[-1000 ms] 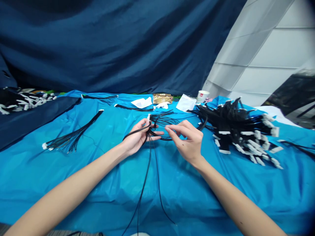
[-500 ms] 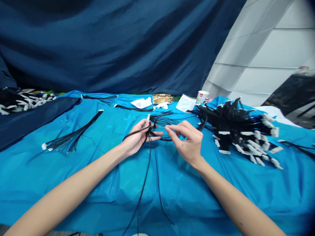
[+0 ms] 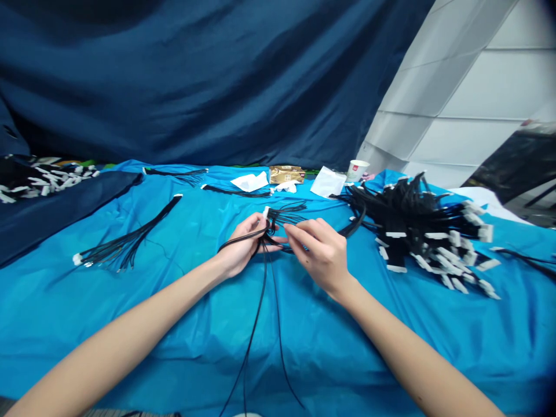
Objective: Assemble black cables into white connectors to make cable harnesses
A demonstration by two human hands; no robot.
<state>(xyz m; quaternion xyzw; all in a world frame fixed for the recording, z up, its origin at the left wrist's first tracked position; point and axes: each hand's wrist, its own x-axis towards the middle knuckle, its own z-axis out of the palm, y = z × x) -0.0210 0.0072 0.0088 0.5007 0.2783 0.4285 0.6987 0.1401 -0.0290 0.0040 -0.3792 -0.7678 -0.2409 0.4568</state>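
A bundle of thin black wires (image 3: 264, 284) with a white connector (image 3: 266, 212) at its top is gripped in my left hand (image 3: 241, 248). Some of its wires loop around the back of that hand, several fan out to the right, and a few hang down toward the front edge. My right hand (image 3: 319, 252) is close on the right, thumb and forefinger pinched at the wires beside the left fingers. What lies between those fingertips is too small to make out.
Wire bundles lie at the left (image 3: 130, 237) and behind on the blue cloth (image 3: 182, 324). A large pile of black cables (image 3: 403, 214) with white connectors sits right. Behind are a paper cup (image 3: 357, 170), a gold packet (image 3: 286, 174) and white papers (image 3: 328, 182). More connectors (image 3: 56, 178) lie far left.
My right hand has moved a little left, closer to my left hand. The connector in my left hand has shifted slightly right.
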